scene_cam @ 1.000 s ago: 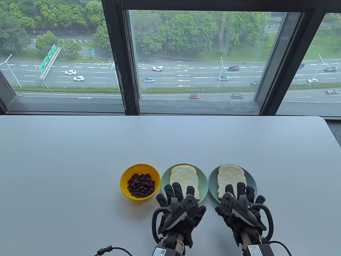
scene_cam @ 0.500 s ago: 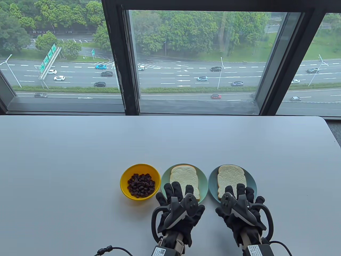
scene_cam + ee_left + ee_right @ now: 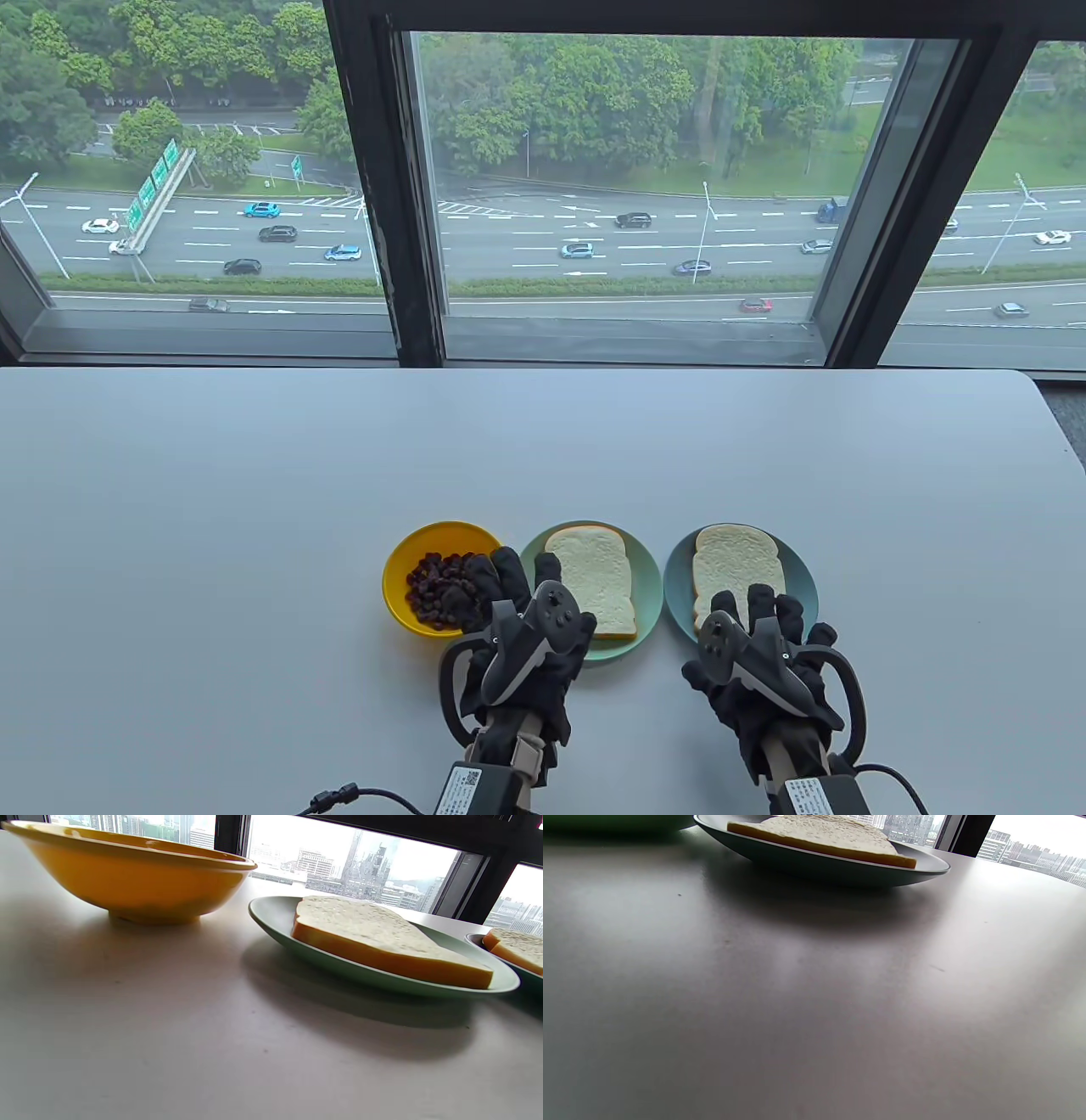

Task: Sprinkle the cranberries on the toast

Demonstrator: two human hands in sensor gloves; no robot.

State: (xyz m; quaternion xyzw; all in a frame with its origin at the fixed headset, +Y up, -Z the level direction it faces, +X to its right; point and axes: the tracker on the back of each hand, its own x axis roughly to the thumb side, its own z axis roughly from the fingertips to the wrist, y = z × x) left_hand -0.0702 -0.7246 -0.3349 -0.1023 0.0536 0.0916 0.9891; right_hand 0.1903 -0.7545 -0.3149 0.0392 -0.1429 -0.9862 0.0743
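Tabletop: dark wrinkled cranberries (image 3: 437, 586)

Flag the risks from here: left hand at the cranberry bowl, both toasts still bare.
1. The left hand reaches over the near right rim of the yellow bowl; pressing that rim could tip the bowl and spill the cranberries.
2. The bowl nearly touches the left plate, so a nudge could shove that plate and its toast.
3. The right hand covers the near end of the right toast, likely blocking even coverage there.
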